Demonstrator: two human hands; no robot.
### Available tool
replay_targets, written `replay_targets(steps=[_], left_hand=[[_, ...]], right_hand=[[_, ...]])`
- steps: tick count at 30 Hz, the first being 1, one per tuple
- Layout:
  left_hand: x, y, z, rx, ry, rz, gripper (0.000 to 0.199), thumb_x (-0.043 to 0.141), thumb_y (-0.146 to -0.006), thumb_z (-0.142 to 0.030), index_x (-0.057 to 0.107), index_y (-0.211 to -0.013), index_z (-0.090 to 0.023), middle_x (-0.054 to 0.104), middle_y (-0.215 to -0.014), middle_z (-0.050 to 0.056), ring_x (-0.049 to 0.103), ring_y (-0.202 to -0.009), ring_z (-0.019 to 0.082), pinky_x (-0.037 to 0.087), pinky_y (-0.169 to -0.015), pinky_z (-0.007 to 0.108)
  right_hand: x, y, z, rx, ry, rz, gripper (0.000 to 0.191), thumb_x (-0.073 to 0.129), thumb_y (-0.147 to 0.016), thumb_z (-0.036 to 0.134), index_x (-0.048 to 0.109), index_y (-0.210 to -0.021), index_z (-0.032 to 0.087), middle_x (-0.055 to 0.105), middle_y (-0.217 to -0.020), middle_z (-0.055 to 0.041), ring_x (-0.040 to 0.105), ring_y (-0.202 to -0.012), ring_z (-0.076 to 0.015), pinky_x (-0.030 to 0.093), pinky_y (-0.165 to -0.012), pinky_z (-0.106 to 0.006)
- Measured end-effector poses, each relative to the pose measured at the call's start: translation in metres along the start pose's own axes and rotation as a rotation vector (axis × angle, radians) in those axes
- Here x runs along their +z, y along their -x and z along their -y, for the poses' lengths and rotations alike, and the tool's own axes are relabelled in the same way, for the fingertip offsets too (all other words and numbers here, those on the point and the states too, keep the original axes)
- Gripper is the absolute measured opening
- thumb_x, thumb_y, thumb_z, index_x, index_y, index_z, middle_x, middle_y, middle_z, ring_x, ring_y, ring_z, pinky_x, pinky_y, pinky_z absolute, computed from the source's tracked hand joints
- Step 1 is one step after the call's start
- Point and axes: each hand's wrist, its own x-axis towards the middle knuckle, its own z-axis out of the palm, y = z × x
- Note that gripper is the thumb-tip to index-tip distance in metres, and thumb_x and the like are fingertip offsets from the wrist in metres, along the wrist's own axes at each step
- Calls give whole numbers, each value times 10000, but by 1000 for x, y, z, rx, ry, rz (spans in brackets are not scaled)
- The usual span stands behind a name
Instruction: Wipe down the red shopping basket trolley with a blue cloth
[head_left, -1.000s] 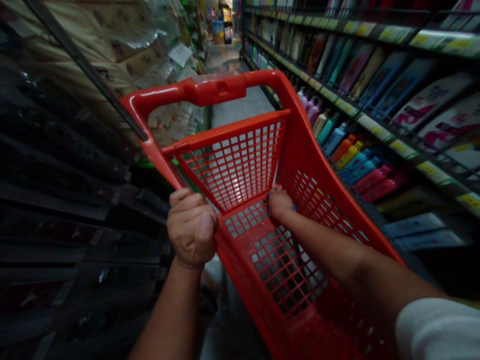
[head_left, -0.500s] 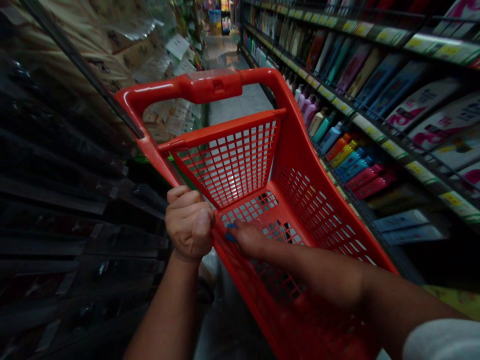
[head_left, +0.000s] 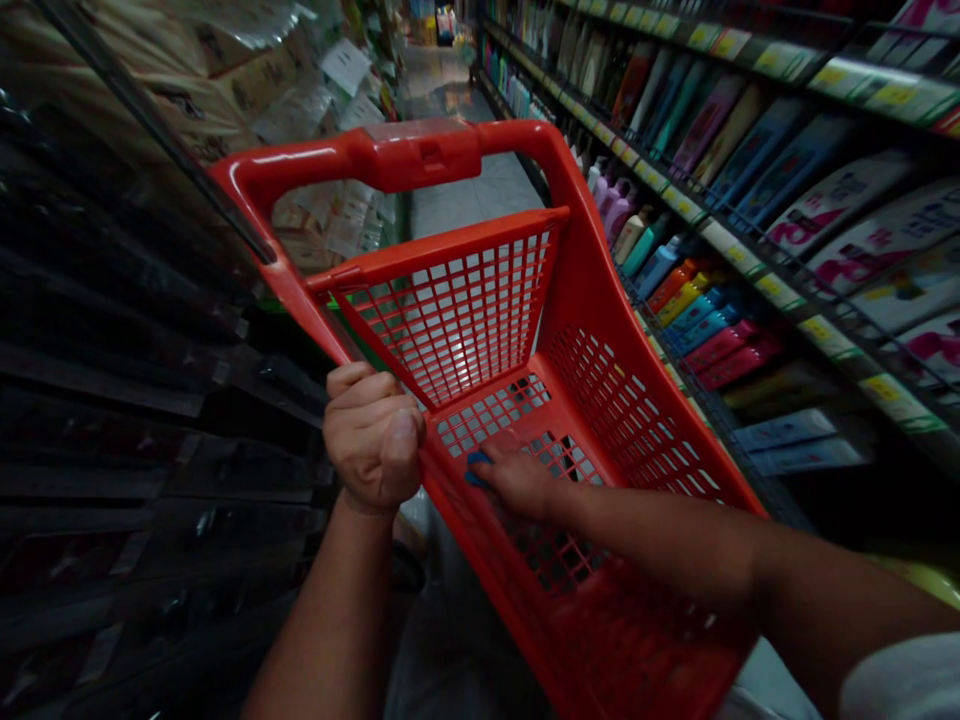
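Left hand (head_left: 373, 437) clenched round the left rim of a red plastic shopping cart (head_left: 589, 290), right hand (head_left: 525, 482) pinching a small blue cloth-like wad (head_left: 478, 467) inside near that edge, work underway, amount finished unclear

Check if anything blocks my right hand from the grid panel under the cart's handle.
Nothing visible stands between the right hand, which holds something blue, and the grid panel; only the slotted floor of the red cart shows there.
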Motion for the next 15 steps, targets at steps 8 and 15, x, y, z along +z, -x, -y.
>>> replay_targets(steps=[8,15], left_hand=[[0,0,1,2,4,-29,382,376,-958,-200,373,-577,-216,412,-446,-43,330,-465,119,296,-729,439],[-1,1,2,23,4,-9,378,382,-956,-200,365,-579,-217,408,-447,-46,328,-461,122,300,-730,437]], right_hand=[[-9,15,-16,263,132,19,368,427,-951,130,578,-1285,170,562,-1308,-165,632,-1112,-243,559,-873,-336],[-33,-1,-36,501,245,54,452,305,-975,76,588,-1323,130,505,-1404,-226,623,-1170,-268,590,-830,-346]])
